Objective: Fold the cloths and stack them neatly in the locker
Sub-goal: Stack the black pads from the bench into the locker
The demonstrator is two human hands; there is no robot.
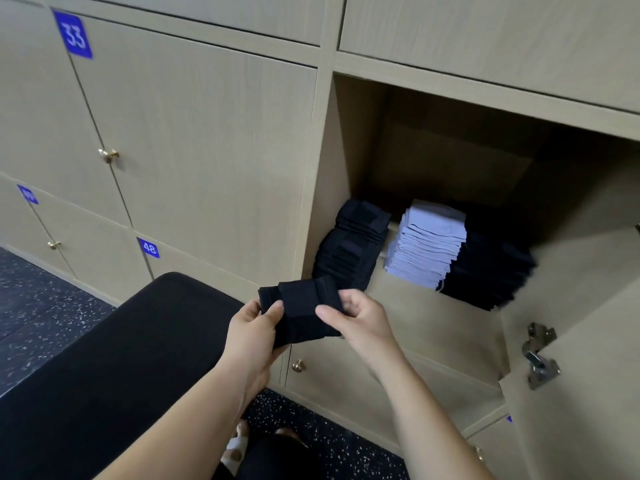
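Observation:
A folded black cloth (302, 308) is held in front of the open locker (429, 306). My left hand (251, 332) grips its left edge with the thumb on top. On its right edge, my right hand (356, 318) pinches it between thumb and fingers. Inside the locker stand three stacks of folded cloths: a black stack (353, 242) at the left, a light blue stack (427, 244) in the middle and a black stack (488, 271) at the right. The cloth in my hands hangs just below and in front of the left black stack.
The locker's open door (588, 358) with its metal hinge (538, 355) stands at the right. Shut lockers marked 33 (73, 35) and 48 (149, 248) fill the left wall. A black padded bench (114, 368) sits at lower left on speckled dark flooring (38, 299).

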